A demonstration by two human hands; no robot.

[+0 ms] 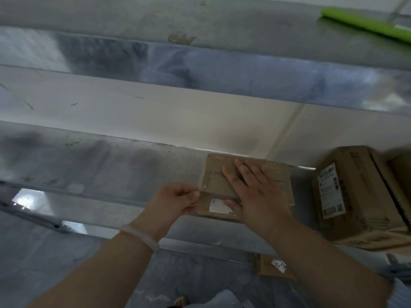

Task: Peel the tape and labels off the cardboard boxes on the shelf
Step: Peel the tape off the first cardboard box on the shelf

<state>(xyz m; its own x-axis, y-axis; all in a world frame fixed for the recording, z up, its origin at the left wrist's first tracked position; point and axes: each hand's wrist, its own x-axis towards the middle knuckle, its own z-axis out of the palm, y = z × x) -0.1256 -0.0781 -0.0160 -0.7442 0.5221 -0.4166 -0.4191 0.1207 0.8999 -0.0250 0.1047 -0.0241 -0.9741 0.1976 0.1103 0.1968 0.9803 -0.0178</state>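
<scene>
Our right hand [255, 192] lies flat on top of the small box [216, 181], fingers straight and pressing down, thumb against its front face. Our left hand [175, 201], fingers curled, pinches the left front edge of the small box; we cannot tell whether tape lies between the fingertips. A white label [216, 205] sits on the front face of the small box. The small box rests on the metal shelf [111, 163]. Right of the small box, apart from it, stands a larger box [355, 196] bearing a printed label [331, 192].
</scene>
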